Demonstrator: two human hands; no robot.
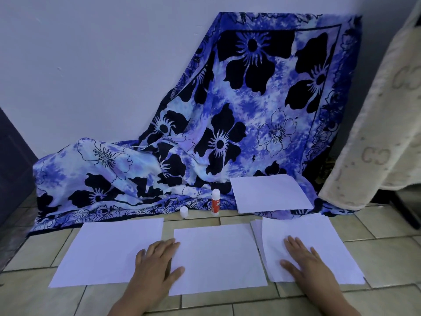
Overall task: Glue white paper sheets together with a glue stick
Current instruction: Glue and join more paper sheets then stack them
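Three white paper sheets lie side by side on the tiled floor: a left sheet [107,249], a middle sheet [218,258] and a right stack [319,236] with further sheet edges showing under it. A fourth sheet [271,192] rests farther back on the cloth. My left hand [157,265] lies flat across the seam of the left and middle sheets, fingers spread. My right hand [305,261] presses flat on the right stack. An uncapped red and white glue stick [215,202] stands upright behind the middle sheet, its white cap [184,211] beside it on the left.
A blue floral cloth [205,133] drapes from the wall down onto the floor behind the sheets. A cream blanket [382,124] hangs at the right. Beige floor tiles [34,254] surround the papers.
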